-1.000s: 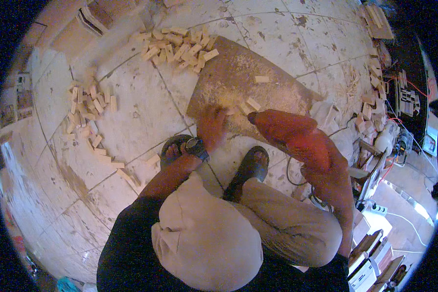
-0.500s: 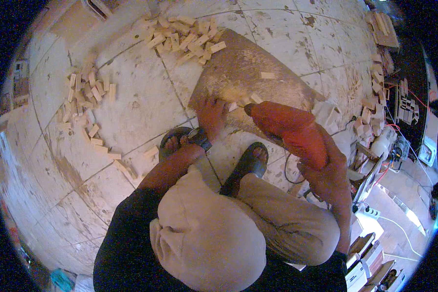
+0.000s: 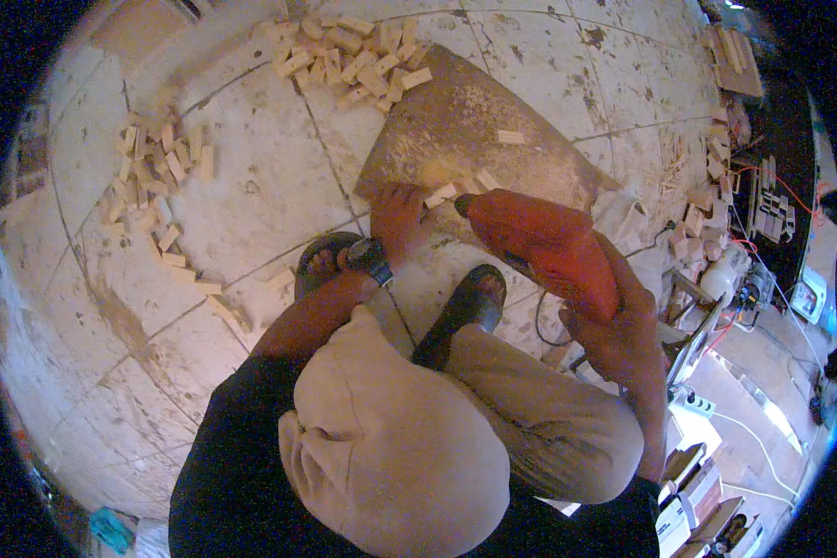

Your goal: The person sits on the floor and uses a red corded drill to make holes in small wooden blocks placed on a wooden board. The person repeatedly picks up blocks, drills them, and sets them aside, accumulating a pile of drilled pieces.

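Observation:
My right hand (image 3: pixel 623 325) is wrapped around the rear grip of a red power drill (image 3: pixel 535 228). The drill's black chuck (image 3: pixel 464 205) points left, close to a small pale wooden block (image 3: pixel 441 195). With its fingers curled down at the near edge of a brown board (image 3: pixel 474 112), my left hand (image 3: pixel 399 219) grips that block at its left end. Whether a bit touches the wood is too blurred to tell. Other blocks lie on the board: one (image 3: pixel 485 179) just beyond the chuck and another (image 3: pixel 510 137) farther off.
Piles of wooden blocks lie on the tiled floor (image 3: pixel 260 186), at the far side (image 3: pixel 363 60) and the left (image 3: pixel 163 167). A dark cable (image 3: pixel 541 325) loops beneath the drill. To the right are more wood offcuts (image 3: pixel 697 223) and a white power strip (image 3: pixel 696 402).
The drill's chuck has shifted slightly left, closer to my left hand. More of the block beside my left fingers shows now. Both hands keep their grips.

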The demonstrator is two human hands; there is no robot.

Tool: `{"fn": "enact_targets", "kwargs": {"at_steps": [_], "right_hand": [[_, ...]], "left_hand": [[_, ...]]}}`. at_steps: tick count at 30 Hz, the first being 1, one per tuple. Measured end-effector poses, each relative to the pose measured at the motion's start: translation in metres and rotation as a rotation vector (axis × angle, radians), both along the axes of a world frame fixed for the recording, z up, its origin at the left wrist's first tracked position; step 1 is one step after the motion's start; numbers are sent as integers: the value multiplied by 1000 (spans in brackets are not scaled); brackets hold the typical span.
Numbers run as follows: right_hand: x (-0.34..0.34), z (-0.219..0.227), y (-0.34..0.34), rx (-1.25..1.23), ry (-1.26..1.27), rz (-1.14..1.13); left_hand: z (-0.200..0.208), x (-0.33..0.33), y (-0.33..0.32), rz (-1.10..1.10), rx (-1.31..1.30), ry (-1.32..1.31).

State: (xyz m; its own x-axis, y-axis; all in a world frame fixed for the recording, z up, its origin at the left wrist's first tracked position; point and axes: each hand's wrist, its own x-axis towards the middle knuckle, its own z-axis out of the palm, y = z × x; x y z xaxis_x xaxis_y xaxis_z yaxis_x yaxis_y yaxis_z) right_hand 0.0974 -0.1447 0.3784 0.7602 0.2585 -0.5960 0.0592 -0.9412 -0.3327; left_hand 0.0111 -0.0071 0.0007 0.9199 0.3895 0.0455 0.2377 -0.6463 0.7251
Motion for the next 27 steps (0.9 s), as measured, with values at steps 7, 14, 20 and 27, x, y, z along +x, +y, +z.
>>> {"fn": "enact_targets", "kwargs": {"at_steps": [7, 14, 20, 27], "right_hand": [[0, -4, -1, 17, -53, 44], [0, -1, 6, -27, -73, 62], [1, -1, 6, -23, -39, 89], [1, 1, 15, -167, -66, 140]], "left_hand": [[7, 0, 2, 44, 27, -148], [11, -1, 3, 48, 55, -141], [6, 0, 1, 64, 53, -217], [3, -1, -1, 37, 47, -143]]}}
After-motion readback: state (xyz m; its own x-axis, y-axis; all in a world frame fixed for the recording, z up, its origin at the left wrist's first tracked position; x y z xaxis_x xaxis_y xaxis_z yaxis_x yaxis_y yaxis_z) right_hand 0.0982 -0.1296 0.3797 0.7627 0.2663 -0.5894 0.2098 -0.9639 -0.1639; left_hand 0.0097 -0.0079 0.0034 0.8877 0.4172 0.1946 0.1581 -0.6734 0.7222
